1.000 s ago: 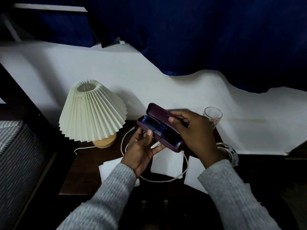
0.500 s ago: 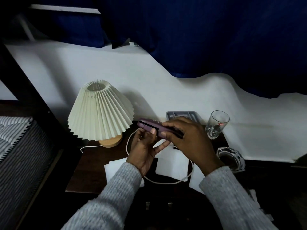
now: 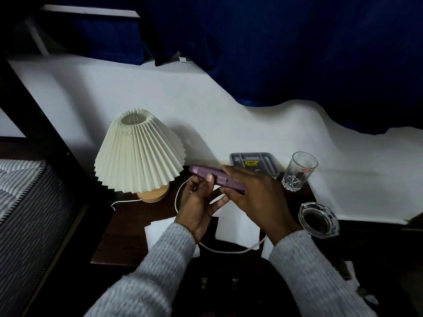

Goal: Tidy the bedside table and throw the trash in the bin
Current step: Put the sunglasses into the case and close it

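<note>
A purple glasses case (image 3: pixel 207 175), closed, is held above the dark wooden bedside table (image 3: pixel 128 234). My left hand (image 3: pixel 199 207) grips it from below with the thumb on its near side. My right hand (image 3: pixel 256 197) covers its right end from above, fingers curled over it. White sheets of paper (image 3: pixel 238 227) lie on the table under my hands, and a white cable (image 3: pixel 219 249) loops across them.
A pleated cream lamp (image 3: pixel 139 154) stands at the table's left. At the back sits a grey tray (image 3: pixel 254 162); a drinking glass (image 3: pixel 297 171) and a glass ashtray (image 3: pixel 319 219) are on the right. A striped mattress (image 3: pixel 25 202) is at far left.
The case was open with its blue lining showing; my right hand pressed the lid down and it is now closed. The view shifted slightly, showing the tray and ashtray.
</note>
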